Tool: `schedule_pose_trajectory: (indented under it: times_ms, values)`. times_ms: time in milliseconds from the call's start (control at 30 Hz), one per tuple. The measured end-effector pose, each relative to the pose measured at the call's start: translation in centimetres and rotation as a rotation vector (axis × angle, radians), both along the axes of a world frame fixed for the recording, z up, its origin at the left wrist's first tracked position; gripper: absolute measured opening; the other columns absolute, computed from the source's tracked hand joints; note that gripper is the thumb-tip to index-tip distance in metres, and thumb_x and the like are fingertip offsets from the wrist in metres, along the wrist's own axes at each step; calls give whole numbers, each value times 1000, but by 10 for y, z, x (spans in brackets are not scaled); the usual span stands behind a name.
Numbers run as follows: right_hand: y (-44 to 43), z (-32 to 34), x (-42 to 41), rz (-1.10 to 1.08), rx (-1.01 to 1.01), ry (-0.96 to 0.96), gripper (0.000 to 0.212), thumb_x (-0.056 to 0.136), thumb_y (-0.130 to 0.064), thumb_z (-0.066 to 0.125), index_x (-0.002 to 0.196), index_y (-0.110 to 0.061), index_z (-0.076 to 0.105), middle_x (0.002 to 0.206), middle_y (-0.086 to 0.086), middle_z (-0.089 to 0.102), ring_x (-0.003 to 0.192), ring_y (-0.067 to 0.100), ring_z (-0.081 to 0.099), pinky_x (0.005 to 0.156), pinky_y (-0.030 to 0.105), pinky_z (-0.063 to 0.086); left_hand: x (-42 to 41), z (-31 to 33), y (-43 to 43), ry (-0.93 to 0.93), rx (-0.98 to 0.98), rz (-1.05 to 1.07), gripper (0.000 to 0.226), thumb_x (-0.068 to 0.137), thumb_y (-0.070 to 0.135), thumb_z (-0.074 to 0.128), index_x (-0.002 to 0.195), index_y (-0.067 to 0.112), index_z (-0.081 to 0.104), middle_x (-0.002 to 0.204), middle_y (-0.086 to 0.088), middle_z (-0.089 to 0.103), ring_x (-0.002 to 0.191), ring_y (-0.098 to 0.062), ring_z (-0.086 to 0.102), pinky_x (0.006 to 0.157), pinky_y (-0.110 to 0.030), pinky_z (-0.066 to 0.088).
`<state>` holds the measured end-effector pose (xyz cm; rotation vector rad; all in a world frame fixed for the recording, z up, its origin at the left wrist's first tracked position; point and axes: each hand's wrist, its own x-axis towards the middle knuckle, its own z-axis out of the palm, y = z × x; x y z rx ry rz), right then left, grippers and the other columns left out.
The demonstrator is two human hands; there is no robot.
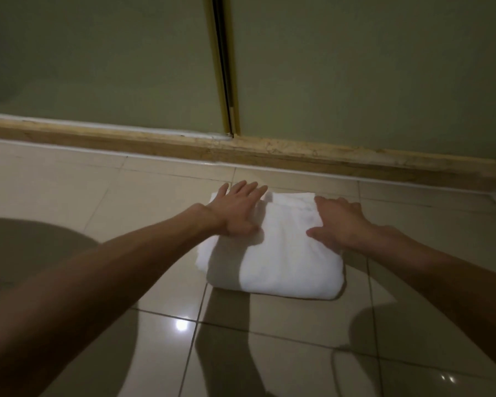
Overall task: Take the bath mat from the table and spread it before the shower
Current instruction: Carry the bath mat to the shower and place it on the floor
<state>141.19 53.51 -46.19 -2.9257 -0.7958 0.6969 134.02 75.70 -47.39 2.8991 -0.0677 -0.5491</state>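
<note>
Head view, 1 frame.

Bath mat (281,262): white, lying on the tiled floor (155,196), folded into a thick rectangular bundle with a rounded fold edge facing the camera. It is sitting just in front of the stone curb (269,151) that is running under the shower's frosted glass panels (355,67). A strip of bare tile is showing between mat and curb. A brass-coloured frame strip (224,67) is dividing the 2 panels and meeting the curb slightly left of the mat.

Both bare forearms are reaching forward and down, 1 from each lower side of the frame.

Left hand (235,210): lying flat on the mat's far-left corner, palm down, fingers straight and slightly spread, fingertips reaching past the far edge. It is pressing, not gripping.

Right hand (338,222): resting on the far-right part of the mat, thumb sticking out sideways towards the left hand, 4 fingers bending at the knuckles down towards the far edge. The fingertips are hiding behind the knuckles, so I cannot tell whether they are pinching a layer or only pushing on it.

The 2 hands are sitting apart, with bare white cloth showing between them.

Floor: glossy beige tiles with dark grout lines, reflecting a bright light spot (181,325). Arm shadows are falling across the tiles below the mat, and a larger rounded shadow (26,253) is covering the left side.
</note>
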Motion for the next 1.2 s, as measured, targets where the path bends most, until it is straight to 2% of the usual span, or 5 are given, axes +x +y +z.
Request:
schedule_pose_trajectory:
  times_ms: [333, 533, 767, 967, 1200]
  values:
    - [-6, 18, -27, 139, 231, -39, 18, 78, -2, 60, 89, -17, 57, 148, 16, 24, 136, 30, 23, 103, 33, 33, 22, 14, -7, 6, 137, -125, 74, 69, 64, 65, 131, 29, 46, 101, 0, 41, 95, -19, 35, 85, -41, 25]
    - [-9, 36, -40, 151, 279, -125, 13, 77, -4, 59, 85, -13, 57, 107, 10, 53, 103, 28, 47, 83, 36, 43, 11, 27, -11, -76, 20, -155, 34, 75, 39, 69, 101, 25, 52, 101, -2, 60, 83, -19, 46, 73, -32, 31]
    - [-25, 51, -62, 44, 313, -151, 64, 83, -6, 65, 138, -19, 34, 158, 8, 8, 139, 29, 19, 108, 40, 31, -14, 56, -14, -209, -76, -243, 30, 73, 31, 68, 86, 28, 40, 67, 12, 45, 57, -11, 43, 50, -25, 26]
    - [-35, 61, -62, 21, 235, -63, 93, 80, -13, 68, 150, -20, 7, 145, 10, 34, 127, 29, 35, 106, 38, 30, -35, 79, -27, -434, -63, -381, 27, 68, 31, 59, 90, 17, 54, 66, -1, 60, 52, -28, 48, 56, -31, 41]
    - [-24, 73, -58, 122, 179, -366, 21, 80, -16, 57, 87, -30, 43, 86, -4, 46, 88, 21, 48, 72, 33, 21, -57, 85, -41, -483, -54, -385, 39, 65, 27, 73, 97, 12, 57, 75, -7, 66, 61, -33, 56, 61, -32, 39]
